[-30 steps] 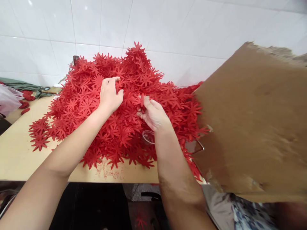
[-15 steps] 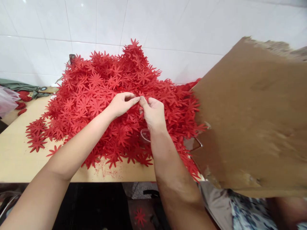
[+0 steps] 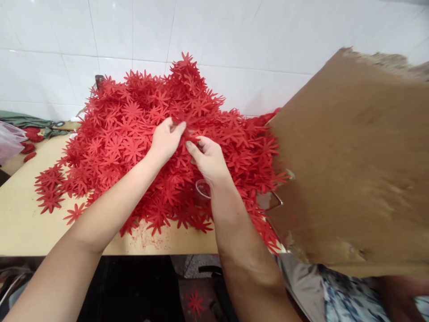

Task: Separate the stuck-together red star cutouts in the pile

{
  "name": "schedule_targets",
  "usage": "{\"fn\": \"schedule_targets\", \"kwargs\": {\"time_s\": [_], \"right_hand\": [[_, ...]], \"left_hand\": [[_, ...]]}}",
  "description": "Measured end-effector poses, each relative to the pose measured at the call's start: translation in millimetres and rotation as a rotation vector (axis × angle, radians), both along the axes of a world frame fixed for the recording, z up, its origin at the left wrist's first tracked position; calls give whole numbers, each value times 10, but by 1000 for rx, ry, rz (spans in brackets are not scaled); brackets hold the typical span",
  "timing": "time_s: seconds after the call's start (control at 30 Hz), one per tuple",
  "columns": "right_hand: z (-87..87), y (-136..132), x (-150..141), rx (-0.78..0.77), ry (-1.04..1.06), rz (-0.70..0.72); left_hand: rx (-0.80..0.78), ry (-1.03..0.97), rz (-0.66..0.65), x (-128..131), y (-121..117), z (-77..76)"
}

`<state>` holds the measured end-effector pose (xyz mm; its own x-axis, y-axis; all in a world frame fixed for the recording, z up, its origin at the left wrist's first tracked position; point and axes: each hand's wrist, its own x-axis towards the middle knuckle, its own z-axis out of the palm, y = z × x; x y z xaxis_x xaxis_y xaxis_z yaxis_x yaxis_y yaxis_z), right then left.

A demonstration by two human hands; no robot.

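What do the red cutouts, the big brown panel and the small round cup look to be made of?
Red cutouts: probably matte felt or foam sheet; thin, flat, clean-edged, no shine.
Brown panel: cardboard, dull and creased, with a ragged, torn top edge.
Cup: likely clear, glossy plastic; red shows through within its pale rim, though glass can't be ruled out.

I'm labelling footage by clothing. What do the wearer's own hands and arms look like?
The left hand and right hand are gloveless. No sleeve covers the left forearm or right forearm, and no watch or bracelet shows. The fingers are too blurred to tell about rings.
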<state>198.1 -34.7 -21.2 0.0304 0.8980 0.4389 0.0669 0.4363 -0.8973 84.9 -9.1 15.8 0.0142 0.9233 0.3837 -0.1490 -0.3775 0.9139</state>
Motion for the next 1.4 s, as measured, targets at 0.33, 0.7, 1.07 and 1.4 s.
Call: {"fn": "schedule_targets", "kwargs": {"time_s": [0.33, 0.7, 1.07, 1.4], "right_hand": [[-21, 48, 32, -105, 182, -7], [41, -3, 20, -95, 241, -4], [121, -56, 59, -80, 337, 14], [71, -35, 112, -104, 316, 32]], "left_hand": [[-78, 73, -11, -197, -79, 118], [34, 240, -140, -173, -131, 93], [60, 441, 45, -128, -125, 52], [111, 263, -180, -96, -42, -45]]}}
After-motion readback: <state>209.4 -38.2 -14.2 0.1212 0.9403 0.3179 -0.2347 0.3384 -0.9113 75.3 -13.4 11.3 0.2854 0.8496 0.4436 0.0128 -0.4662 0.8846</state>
